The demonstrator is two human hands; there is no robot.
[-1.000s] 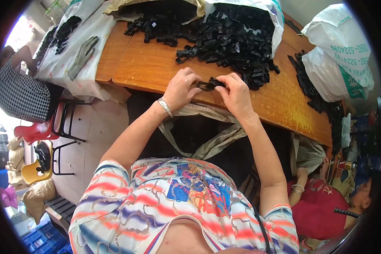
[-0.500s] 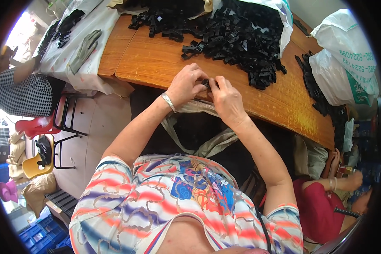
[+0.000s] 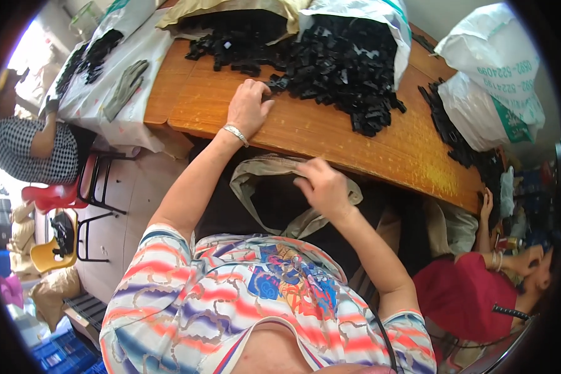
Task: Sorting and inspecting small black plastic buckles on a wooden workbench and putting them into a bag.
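- Workroom, seen from above: wooden table (image 3: 330,134) across the upper middle, pale floor at 9 o'clock.
- Black parts (image 3: 330,59): large loose pile on the table at 12 o'clock, spilling from a white sack (image 3: 380,22); a tan sack (image 3: 230,6) lies at 11 o'clock of it.
- Left hand (image 3: 248,107): palm down on the table, fingers spread, fingertips touching the near edge of the pile; not closed round anything that shows; a metal bracelet (image 3: 235,133) on the wrist.
- Right hand (image 3: 321,187): below the table edge at 6 o'clock of the pile, over the mouth of a beige bag (image 3: 262,177) in the lap; fingers curled loosely downward; whether it holds a part, cannot tell.
- Beige bag: open, dark inside, just under the table edge, between the two forearms.
- Second strip of black parts (image 3: 449,134): on the table at 3 o'clock, beside two white printed sacks (image 3: 492,81).
- White sheet (image 3: 118,75): at 10 o'clock, bearing a grey glove (image 3: 124,87) and a smaller black heap (image 3: 93,56).
- Person in checked top (image 3: 31,146): seated at 9 o'clock by a red stool (image 3: 53,193).
- Person in red top (image 3: 467,293): at 4 o'clock, one hand at the table edge.
- Yellow chair (image 3: 50,255) and blue crate (image 3: 62,355): at 8 o'clock.
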